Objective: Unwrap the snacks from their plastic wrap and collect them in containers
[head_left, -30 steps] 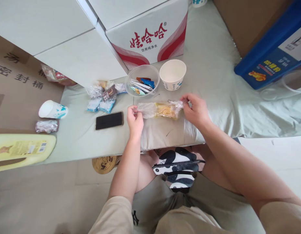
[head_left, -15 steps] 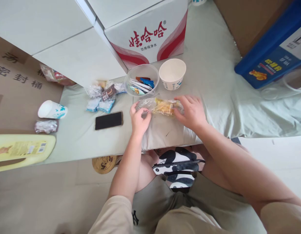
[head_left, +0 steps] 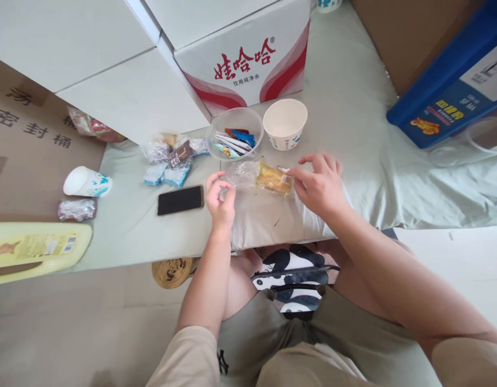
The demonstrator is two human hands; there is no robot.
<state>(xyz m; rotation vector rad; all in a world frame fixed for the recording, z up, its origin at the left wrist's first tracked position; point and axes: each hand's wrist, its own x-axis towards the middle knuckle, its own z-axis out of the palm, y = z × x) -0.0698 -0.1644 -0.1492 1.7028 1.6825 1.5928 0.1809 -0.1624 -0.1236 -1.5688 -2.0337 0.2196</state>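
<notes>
Left hand (head_left: 221, 201): thumb and forefinger curl toward each other at the left end of the packet (head_left: 273, 178); cannot tell whether they pinch its film (head_left: 243, 173).
Right hand (head_left: 319, 185): fingers bent and spread apart, forefinger at the packet's right end; whether it touches is unclear.
Packet: lies between the two hands, toward the front edge of the table (head_left: 192, 234); yellow on the right, loose clear film on the left.
Phone (head_left: 180, 200): screen dark, left of the left hand, near the front edge.
Jug (head_left: 42, 244): pale yellow, at the front edge's left end.
Snacks (head_left: 173, 161): a wrapped heap, just behind the phone.
Tub (head_left: 211, 141): clear, round, behind the packet, sachets (head_left: 234, 141) inside.
Bowl (head_left: 286, 126): white with blue print, just right of the tub.
Carton (head_left: 248, 70): red and white, toward the table's back, behind tub and bowl.
</notes>
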